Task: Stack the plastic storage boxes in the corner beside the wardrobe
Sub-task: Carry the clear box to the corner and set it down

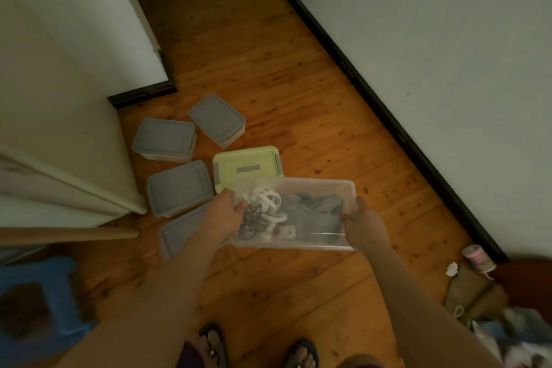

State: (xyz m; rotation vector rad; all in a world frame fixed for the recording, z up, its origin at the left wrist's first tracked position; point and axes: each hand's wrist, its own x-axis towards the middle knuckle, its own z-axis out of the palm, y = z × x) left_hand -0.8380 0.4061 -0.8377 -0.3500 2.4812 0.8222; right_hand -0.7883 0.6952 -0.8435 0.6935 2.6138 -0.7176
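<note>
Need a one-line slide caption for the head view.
Both hands, left and right, hold a clear storage box above lidded boxes on a wooden floor.

Domestic room, likely a bedroom: wooden plank floor (298,98), white walls with dark skirting board (388,116), white wardrobe (59,98), lidded storage boxes (164,139), blue plastic stool (38,302).

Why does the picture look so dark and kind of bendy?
Head view: the room is dim, so colours look muddy; the wide lens curves the dark skirting board and the wardrobe edges; the blue stool at the corner is smeared; the clear box held by the left hand and right hand looks soft.
</note>
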